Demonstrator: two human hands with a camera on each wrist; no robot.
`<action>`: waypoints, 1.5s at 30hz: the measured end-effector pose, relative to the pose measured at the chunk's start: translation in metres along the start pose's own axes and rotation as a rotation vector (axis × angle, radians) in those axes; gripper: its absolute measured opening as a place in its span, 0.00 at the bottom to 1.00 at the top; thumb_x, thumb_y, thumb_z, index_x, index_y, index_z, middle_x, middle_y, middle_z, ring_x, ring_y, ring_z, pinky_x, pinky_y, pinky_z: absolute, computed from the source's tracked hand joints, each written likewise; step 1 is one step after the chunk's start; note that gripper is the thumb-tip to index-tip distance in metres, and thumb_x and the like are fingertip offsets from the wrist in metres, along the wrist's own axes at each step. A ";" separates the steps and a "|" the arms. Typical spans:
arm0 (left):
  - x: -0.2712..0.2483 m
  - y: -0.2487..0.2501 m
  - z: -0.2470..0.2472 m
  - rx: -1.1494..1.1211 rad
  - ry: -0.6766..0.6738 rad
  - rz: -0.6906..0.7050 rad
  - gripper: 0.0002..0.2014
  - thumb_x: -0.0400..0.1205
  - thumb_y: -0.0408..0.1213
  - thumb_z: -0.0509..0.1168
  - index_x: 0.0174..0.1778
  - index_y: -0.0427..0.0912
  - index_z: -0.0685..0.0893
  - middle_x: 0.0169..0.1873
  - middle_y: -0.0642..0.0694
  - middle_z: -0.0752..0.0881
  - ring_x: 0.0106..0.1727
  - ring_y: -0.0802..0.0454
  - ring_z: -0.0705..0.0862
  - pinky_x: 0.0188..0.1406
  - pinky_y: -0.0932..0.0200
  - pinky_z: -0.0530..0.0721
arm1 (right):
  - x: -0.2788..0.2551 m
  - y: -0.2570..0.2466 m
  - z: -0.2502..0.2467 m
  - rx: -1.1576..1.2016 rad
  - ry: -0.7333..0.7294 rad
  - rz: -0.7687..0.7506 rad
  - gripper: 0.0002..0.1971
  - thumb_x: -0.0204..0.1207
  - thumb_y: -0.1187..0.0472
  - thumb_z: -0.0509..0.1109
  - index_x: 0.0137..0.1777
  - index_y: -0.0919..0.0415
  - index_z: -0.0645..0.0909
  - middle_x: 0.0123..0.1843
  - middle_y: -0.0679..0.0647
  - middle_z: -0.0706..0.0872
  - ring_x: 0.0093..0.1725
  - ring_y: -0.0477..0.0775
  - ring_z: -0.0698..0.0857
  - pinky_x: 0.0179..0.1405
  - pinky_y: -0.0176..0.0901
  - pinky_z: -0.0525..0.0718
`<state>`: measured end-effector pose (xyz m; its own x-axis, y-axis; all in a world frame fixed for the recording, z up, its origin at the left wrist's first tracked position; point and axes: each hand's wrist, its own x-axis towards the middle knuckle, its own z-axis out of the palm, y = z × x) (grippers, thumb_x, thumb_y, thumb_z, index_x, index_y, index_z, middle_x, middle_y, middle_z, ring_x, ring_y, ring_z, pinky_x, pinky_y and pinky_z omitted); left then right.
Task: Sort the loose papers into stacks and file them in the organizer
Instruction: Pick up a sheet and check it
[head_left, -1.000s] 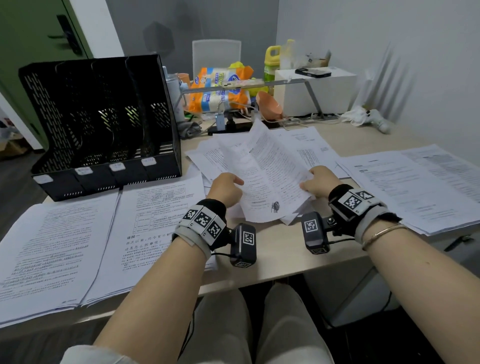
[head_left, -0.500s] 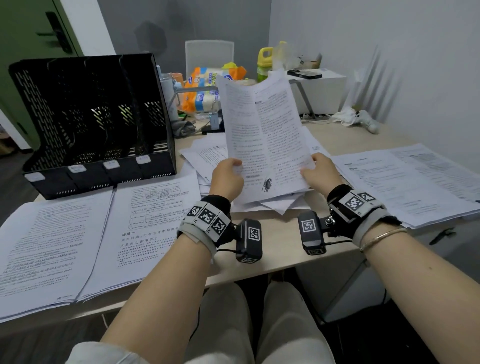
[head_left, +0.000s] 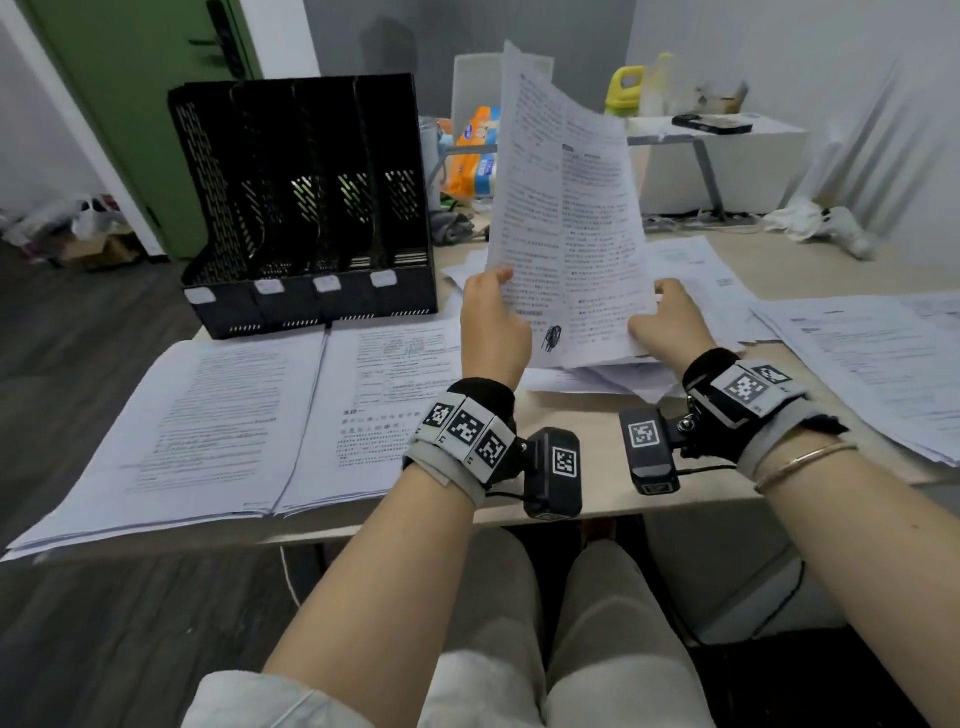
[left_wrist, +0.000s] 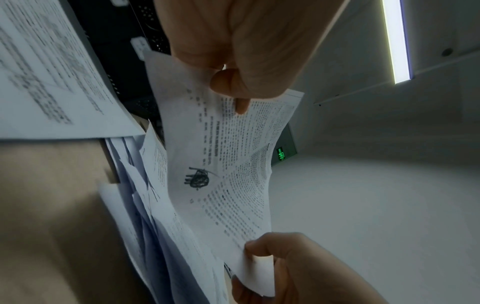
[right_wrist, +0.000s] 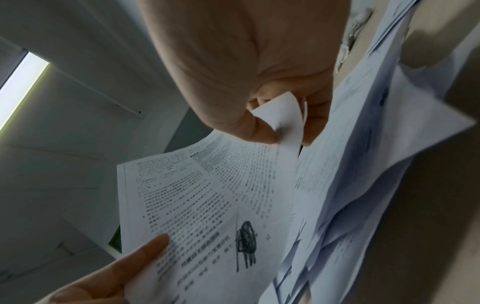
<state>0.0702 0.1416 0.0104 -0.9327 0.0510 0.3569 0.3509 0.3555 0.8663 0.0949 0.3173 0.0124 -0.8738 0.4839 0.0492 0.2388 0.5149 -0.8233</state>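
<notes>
Above the loose pile (head_left: 613, 376), your left hand (head_left: 493, 325) and right hand (head_left: 667, 325) pinch the printed sheet's (head_left: 563, 208) bottom corners, long axis toward 12 o'clock; the black file organizer (head_left: 306, 208) stands at 10 o'clock, nearer your left.

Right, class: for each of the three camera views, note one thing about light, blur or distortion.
Head view: even light, wide-angle bending of the desk edge, printed text on the held sheet soft. Left wrist view: dim, a bright ceiling light strip, paper stack smeared. Right wrist view: dim, the loose papers blurred.
</notes>
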 end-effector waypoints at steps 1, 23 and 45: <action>0.000 -0.002 -0.006 0.006 0.007 -0.004 0.23 0.78 0.17 0.55 0.70 0.33 0.74 0.68 0.39 0.73 0.71 0.49 0.72 0.63 0.77 0.63 | -0.002 -0.004 0.004 0.002 -0.012 -0.006 0.20 0.77 0.69 0.60 0.70 0.65 0.67 0.65 0.61 0.78 0.62 0.59 0.77 0.51 0.45 0.74; 0.013 -0.062 -0.144 0.064 0.190 -0.175 0.27 0.71 0.11 0.49 0.62 0.37 0.77 0.64 0.41 0.76 0.66 0.49 0.76 0.67 0.57 0.78 | -0.021 -0.074 0.106 0.100 -0.320 -0.115 0.25 0.75 0.70 0.65 0.71 0.61 0.65 0.52 0.60 0.80 0.48 0.59 0.83 0.43 0.51 0.84; 0.022 -0.038 -0.056 -0.021 0.042 -0.144 0.21 0.75 0.18 0.53 0.62 0.37 0.77 0.64 0.40 0.75 0.62 0.50 0.78 0.62 0.60 0.80 | -0.016 -0.025 0.029 0.065 -0.191 -0.101 0.28 0.77 0.72 0.61 0.76 0.60 0.61 0.57 0.58 0.81 0.51 0.52 0.80 0.36 0.30 0.77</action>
<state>0.0405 0.0770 0.0050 -0.9695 -0.0380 0.2421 0.2157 0.3369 0.9165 0.0910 0.2762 0.0156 -0.9578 0.2858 0.0304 0.1233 0.5042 -0.8547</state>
